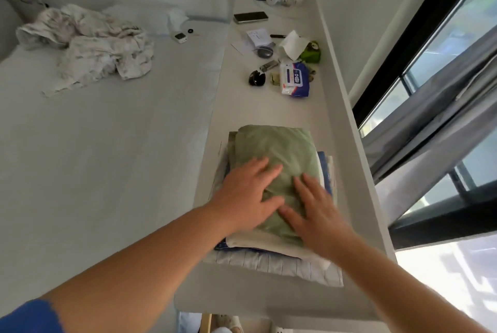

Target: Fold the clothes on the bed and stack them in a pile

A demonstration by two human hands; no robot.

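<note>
The folded green garment (274, 152) is laid on top of the pile (285, 262) on the ledge (242, 106) beside the bed (107, 144). It is pressed flat by the left hand (247, 195) and right hand (320, 214), fingers straight, nothing grasped. Even pressure should probably be spread outward, so edges are squared with the layers beneath. The crumpled floral garment (88, 47) is left unfolded on the bed.

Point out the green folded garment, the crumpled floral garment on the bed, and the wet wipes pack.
green folded garment (274, 150): head view, its bare top surface beyond the hands.
crumpled floral garment (91, 47): head view, its bunched middle.
wet wipes pack (294, 78): head view, its front label.
</note>
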